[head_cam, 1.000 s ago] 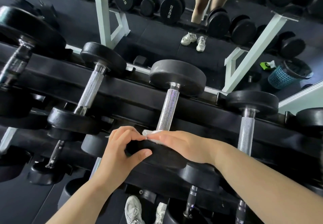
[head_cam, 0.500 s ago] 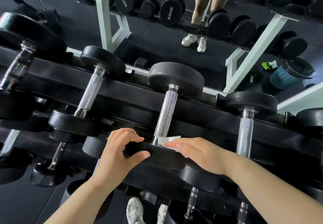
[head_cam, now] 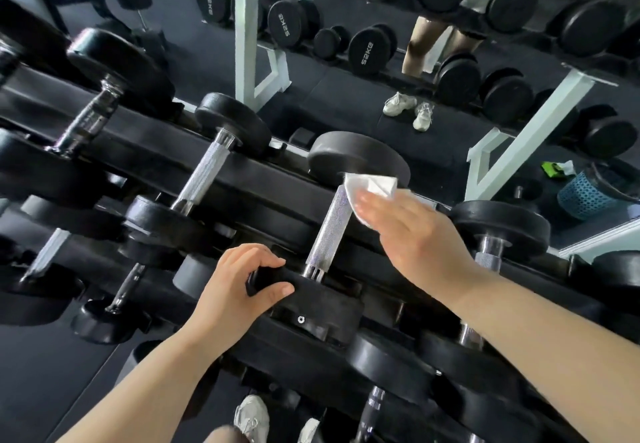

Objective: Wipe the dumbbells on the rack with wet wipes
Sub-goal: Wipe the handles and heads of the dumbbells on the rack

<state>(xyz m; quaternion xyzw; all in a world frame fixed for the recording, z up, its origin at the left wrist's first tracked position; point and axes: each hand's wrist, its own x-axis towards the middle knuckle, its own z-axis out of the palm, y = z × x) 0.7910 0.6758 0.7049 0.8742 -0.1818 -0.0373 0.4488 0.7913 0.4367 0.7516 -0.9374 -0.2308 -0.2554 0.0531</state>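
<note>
Dumbbell [head_cam: 329, 224] under treatment, seen from above on the black rack [head_cam: 242, 179]: it lies between the two hands, its knurled steel handle running from the near head up to the far head. Left hand [head_cam: 239, 290] is curled closed around the rim of the near head [head_cam: 311, 297], fingers over the upper edge and thumb pressed on the face toward the viewer. Right hand [head_cam: 412, 235] is stretched nearly flat, palm down, fingers extended; under its fingertips it presses a white wet wipe [head_cam: 367, 190], whose folded edge sticks out beyond the fingers. The wipe touches the upper end of the handle and the lower rim of the far head [head_cam: 356, 162], just ahead of the right fingertips. Whether the thumb also pinches the wipe cannot be told, since it is hidden beneath the palm.

Left of the left hand, a neighbouring dumbbell [head_cam: 204, 169] rests on the same tier, and further dumbbells lie beyond it. Right of the right hand, just past the wrist, another dumbbell [head_cam: 498, 231] sits with its far head uppermost. Beyond the right hand's fingertips a mirror [head_cam: 346, 110] reflects a white rack frame [head_cam: 249, 37], rows of black dumbbells, and the person's legs and pale shoes [head_cam: 408, 110]. Far to the right of the right hand stands a blue perforated basket [head_cam: 581, 193], with a green packet [head_cam: 554, 169] just beside it. Below both forearms, the person's shoes [head_cam: 252, 418] show on the dark floor.
</note>
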